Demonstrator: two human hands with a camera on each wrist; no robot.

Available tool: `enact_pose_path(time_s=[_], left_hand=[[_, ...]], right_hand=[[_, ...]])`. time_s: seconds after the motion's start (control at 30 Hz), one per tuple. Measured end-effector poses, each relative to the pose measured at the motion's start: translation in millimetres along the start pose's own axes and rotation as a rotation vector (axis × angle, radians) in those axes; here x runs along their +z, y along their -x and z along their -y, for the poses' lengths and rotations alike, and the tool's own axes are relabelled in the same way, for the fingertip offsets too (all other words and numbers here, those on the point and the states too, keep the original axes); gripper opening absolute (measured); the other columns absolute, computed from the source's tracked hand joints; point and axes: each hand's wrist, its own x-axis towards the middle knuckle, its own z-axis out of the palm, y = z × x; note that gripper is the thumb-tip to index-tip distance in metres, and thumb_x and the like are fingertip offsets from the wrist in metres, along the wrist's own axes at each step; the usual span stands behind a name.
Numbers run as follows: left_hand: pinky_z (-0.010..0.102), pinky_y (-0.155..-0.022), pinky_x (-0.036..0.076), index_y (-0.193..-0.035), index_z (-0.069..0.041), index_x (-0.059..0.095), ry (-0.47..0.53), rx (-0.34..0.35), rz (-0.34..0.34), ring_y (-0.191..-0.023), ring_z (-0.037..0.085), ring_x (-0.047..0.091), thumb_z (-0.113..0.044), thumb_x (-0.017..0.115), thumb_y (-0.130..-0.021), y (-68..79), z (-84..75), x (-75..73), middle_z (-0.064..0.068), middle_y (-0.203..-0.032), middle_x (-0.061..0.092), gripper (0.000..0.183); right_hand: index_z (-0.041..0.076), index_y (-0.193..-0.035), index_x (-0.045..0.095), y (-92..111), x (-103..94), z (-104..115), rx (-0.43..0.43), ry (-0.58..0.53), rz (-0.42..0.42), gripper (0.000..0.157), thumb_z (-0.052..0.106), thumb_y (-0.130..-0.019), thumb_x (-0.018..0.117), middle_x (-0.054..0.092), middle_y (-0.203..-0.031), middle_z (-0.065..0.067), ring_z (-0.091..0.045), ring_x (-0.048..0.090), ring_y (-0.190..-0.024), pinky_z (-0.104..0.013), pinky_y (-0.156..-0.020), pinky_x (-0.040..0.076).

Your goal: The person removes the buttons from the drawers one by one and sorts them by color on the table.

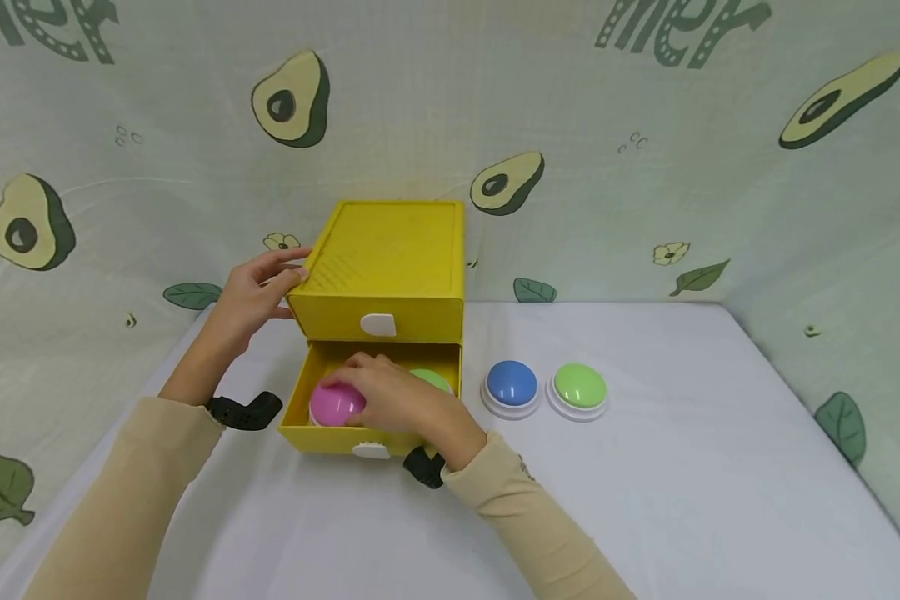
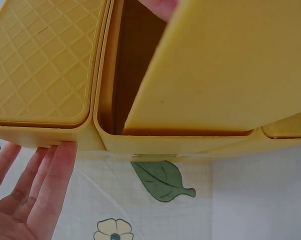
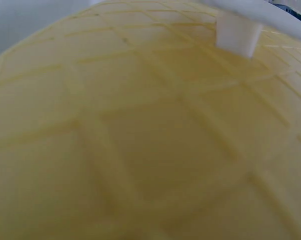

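Observation:
A yellow two-drawer box stands on the white table, its lower drawer pulled out. My left hand rests against the left side of the upper part; in the left wrist view its fingers are straight against the yellow wall. The right hand reaches into the lower drawer, with thumb and fingers around a pink domed push button. Behind that hand, a green domed button shows partly in the drawer. The right wrist view is filled by the patterned yellow drawer front with its white handle.
To the right of the box, a blue domed button and a second green button sit on white bases on the table. A cloth printed with avocados hangs behind. Black cameras are strapped at both wrists.

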Motion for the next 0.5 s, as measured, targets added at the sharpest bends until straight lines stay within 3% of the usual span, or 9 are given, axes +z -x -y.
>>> enact_pose_path(time_s=[0.37,0.5], left_hand=[[0.021,-0.071,0.054,-0.140,-0.023,0.042,-0.029,0.003,-0.023,-0.093,0.008,0.058,-0.045,0.046,-0.094,0.2,0.8,0.4,0.013,-0.134,0.046,0.051],[0.020,-0.070,0.054,-0.140,-0.022,0.042,-0.020,0.009,-0.013,-0.089,0.005,0.058,-0.043,0.046,-0.095,0.2,1.9,-1.0,0.015,-0.135,0.045,0.050]], right_hand=[[0.023,-0.131,0.055,-0.8,1.4,1.6,-0.009,0.077,-0.033,0.049,0.030,-0.084,0.068,0.054,-0.124,-0.002,-0.016,0.050,-0.109,-0.023,-0.093,0.045],[0.022,-0.131,0.054,0.6,2.5,2.1,-0.006,0.076,-0.048,0.049,0.031,-0.085,0.067,0.054,-0.124,-0.003,-0.016,0.051,-0.108,-0.023,-0.092,0.045]])
